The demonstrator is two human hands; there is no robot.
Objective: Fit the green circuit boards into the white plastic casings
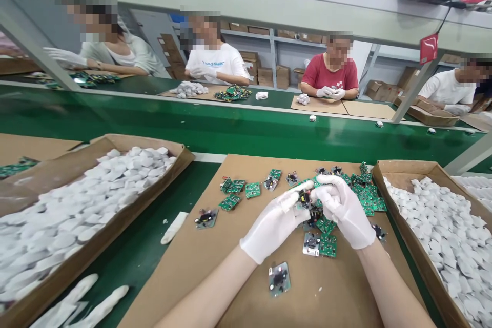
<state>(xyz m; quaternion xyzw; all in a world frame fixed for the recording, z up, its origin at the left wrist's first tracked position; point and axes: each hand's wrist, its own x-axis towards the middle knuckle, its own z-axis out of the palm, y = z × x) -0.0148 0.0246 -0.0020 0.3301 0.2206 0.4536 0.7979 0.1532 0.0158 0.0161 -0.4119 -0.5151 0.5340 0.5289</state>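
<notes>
Both my hands wear white gloves and meet above the cardboard sheet. Between the thumb and fingers of my left hand (272, 223) is a small circuit board (304, 199) with dark and yellow parts on it. My right hand (344, 210) is closed, its curled fingertips at the board's right edge; its grip is partly hidden. Under and behind the hands lies a heap of green circuit boards (369, 195). Nearer to me, a single board (279, 279) rests with its components up. Several more boards (230, 202) are scattered left of my hands.
A cardboard tray (184, 156) of white plastic housings stands left, another tray (400, 166) right. White glove pieces (175, 228) lie on the green surface. Beyond the cardboard sheet (215, 277) runs a green conveyor (154, 125) under a metal frame. Several gloved co-workers (330, 74) sit across.
</notes>
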